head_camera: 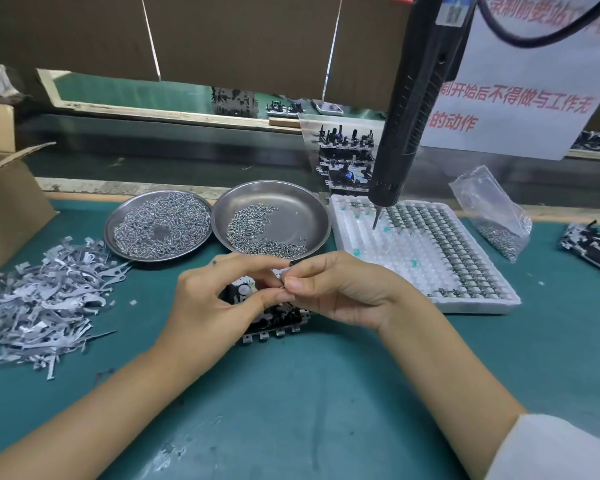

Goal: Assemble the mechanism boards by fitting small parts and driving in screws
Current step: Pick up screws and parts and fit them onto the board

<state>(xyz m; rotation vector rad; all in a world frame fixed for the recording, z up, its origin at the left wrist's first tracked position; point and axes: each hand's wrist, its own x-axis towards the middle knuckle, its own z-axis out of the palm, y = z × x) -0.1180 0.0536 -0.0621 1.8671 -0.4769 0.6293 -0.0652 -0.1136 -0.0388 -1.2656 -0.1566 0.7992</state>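
A black mechanism board (278,318) with metal tabs along its front edge lies on the green mat at the centre, partly hidden under both hands. My left hand (215,299) curls over its left side, with thumb and forefinger reaching to a small metal part (283,276) just above the board. My right hand (340,289) pinches that same small part from the right. A black electric screwdriver (406,133) hangs above the white tray, touched by neither hand.
Two steel dishes of screws (158,226) (272,216) sit behind the board. A heap of grey metal levers (45,303) lies left, beside a cardboard box (7,202). A white tray of small parts (423,251), a bag of screws (496,216), stacked boards (347,157) and another board (589,245) stand right.
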